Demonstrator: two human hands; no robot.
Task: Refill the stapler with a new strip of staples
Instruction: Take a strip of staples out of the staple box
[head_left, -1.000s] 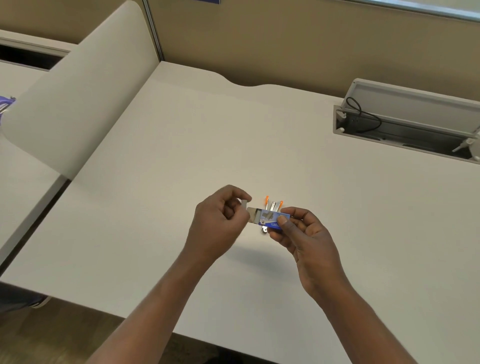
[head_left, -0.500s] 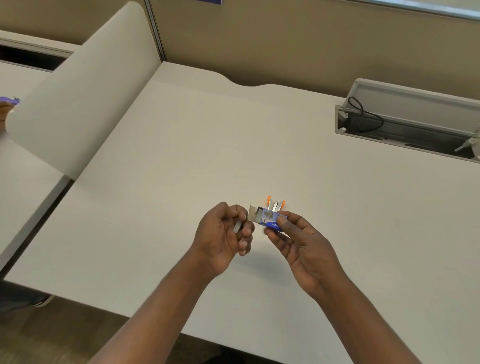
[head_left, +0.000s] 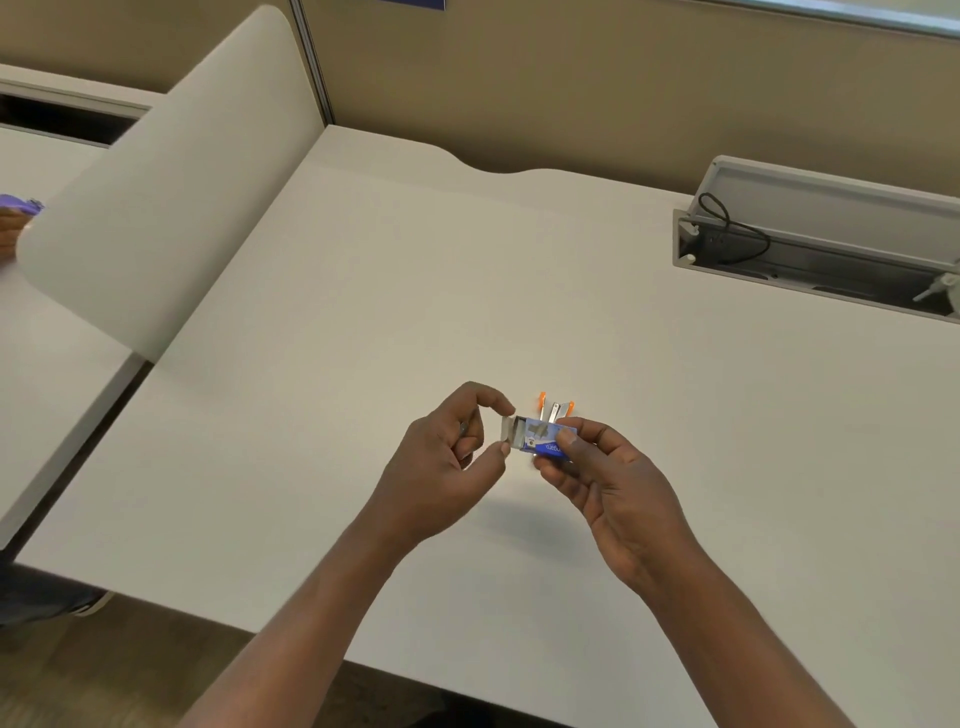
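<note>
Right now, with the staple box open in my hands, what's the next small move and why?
Probably fold the flap shut with the left hand, whose thumb and forefinger bracket the open end of the staple box held by the right hand. A grey sliver, seemingly the staple strip, sits in the left hand's curled fingers, and the stapler lies apparently open on the desk behind.

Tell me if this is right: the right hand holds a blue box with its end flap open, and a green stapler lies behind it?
Nearly. The stapler is orange, not green; the head view shows it. The right hand does hold the blue box, its end flap open, the stapler behind it.
</note>
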